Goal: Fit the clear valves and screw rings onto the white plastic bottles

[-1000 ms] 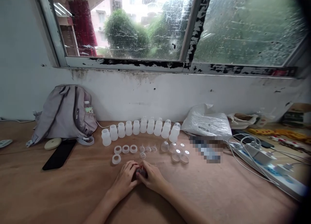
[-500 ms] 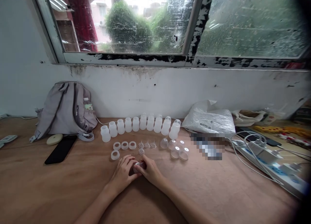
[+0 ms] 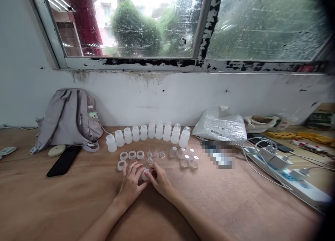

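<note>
Both hands meet low over the wooden table around a white bottle collar [image 3: 144,175]. My left hand [image 3: 131,180] curls around the collar's left side, thumb below and fingers above. My right hand [image 3: 160,180] pinches at its right side, where a small clear bottle nipple [image 3: 150,171] partly shows between the fingers. How far the nipple sits inside the collar is hidden. Just beyond lie several loose white collars [image 3: 132,155], several clear nipples [image 3: 156,153] and several clear domed caps [image 3: 193,164]. Behind them, baby bottles [image 3: 143,133] stand in a curved row, the right-hand ones topped with caps.
On the left are a grey backpack [image 3: 70,119], a black phone [image 3: 64,161] and a round cream case [image 3: 57,150]. A plastic-wrapped package [image 3: 221,127] lies at the back right. A power strip [image 3: 295,181] with chargers and cables runs along the right side.
The hands have shifted slightly, and more of the white collar shows between them. The right fingertips have turned at its edge. The whole view has moved a little sideways.
</note>
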Demonstrator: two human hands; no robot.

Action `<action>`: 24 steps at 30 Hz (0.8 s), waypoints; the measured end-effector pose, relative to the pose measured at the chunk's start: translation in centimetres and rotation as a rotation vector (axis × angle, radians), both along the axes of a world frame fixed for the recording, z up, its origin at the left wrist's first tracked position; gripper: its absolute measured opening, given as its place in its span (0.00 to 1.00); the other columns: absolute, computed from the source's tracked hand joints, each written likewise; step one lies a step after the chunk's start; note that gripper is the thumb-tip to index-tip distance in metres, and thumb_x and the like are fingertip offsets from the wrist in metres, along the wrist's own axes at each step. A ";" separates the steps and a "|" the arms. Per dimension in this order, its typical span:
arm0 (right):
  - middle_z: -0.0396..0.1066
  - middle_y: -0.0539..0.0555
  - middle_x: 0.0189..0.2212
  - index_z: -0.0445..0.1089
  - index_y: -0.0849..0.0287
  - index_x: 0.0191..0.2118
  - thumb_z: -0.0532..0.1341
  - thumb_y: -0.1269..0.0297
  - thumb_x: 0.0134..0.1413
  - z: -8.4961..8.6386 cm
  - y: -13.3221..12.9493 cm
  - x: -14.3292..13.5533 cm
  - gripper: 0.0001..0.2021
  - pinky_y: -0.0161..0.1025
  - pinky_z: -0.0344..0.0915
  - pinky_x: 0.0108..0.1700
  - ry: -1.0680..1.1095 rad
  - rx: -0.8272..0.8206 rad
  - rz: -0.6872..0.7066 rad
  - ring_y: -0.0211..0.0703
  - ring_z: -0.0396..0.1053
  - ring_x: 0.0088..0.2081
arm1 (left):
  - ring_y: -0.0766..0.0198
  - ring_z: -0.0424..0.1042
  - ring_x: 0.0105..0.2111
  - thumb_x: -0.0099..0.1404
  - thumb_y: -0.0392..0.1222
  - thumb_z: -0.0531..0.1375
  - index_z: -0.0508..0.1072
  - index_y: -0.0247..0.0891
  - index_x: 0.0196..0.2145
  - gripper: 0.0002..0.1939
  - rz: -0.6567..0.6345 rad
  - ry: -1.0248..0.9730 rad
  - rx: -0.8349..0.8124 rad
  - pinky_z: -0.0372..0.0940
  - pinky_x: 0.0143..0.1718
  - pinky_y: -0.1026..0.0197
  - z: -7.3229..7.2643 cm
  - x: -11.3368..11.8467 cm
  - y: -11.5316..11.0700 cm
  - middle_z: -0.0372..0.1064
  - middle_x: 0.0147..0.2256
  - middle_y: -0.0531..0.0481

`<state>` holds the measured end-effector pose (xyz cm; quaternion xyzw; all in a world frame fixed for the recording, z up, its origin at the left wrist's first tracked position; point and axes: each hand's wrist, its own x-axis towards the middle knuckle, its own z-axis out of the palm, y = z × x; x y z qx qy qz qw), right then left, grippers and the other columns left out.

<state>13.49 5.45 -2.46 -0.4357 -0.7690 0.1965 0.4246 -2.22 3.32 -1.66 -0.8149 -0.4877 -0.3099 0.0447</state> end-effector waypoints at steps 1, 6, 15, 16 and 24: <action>0.60 0.47 0.22 0.58 0.58 0.30 0.54 0.61 0.51 -0.1 0.0 0.0 0.06 0.30 0.57 0.28 0.010 0.008 -0.009 0.34 0.58 0.23 | 0.53 0.56 0.51 0.55 0.44 0.57 0.65 0.42 0.44 0.17 -0.003 -0.007 -0.005 0.43 0.53 0.42 0.0 0.1 0.0 0.63 0.46 0.46; 0.61 0.48 0.23 0.58 0.58 0.31 0.53 0.60 0.53 -0.7 -0.1 0.2 0.07 0.31 0.58 0.28 0.033 0.081 -0.014 0.35 0.59 0.24 | 0.53 0.58 0.49 0.52 0.42 0.58 0.65 0.42 0.42 0.17 -0.029 -0.067 -0.057 0.45 0.53 0.44 0.6 0.3 -0.3 0.65 0.44 0.47; 0.62 0.52 0.27 0.59 0.58 0.33 0.49 0.64 0.56 -0.8 -0.5 0.2 0.05 0.32 0.58 0.29 -0.049 0.231 0.023 0.37 0.61 0.27 | 0.54 0.63 0.44 0.52 0.45 0.58 0.66 0.40 0.35 0.13 -0.033 -0.124 0.015 0.47 0.51 0.45 0.4 0.4 0.1 0.69 0.34 0.49; 0.61 0.52 0.27 0.59 0.58 0.33 0.48 0.65 0.56 -0.8 -0.5 0.2 0.05 0.32 0.58 0.29 -0.059 0.237 0.028 0.37 0.61 0.27 | 0.54 0.64 0.43 0.52 0.46 0.59 0.66 0.40 0.34 0.12 -0.029 -0.126 0.016 0.48 0.51 0.45 0.3 0.4 0.1 0.69 0.33 0.49; 0.63 0.53 0.30 0.59 0.58 0.37 0.47 0.69 0.57 -0.3 -0.8 -0.1 0.06 0.32 0.60 0.31 -0.153 0.197 0.102 0.37 0.62 0.29 | 0.57 0.66 0.37 0.49 0.47 0.60 0.66 0.39 0.31 0.13 -0.015 -0.149 0.005 0.52 0.50 0.46 0.3 -0.1 0.1 0.67 0.29 0.50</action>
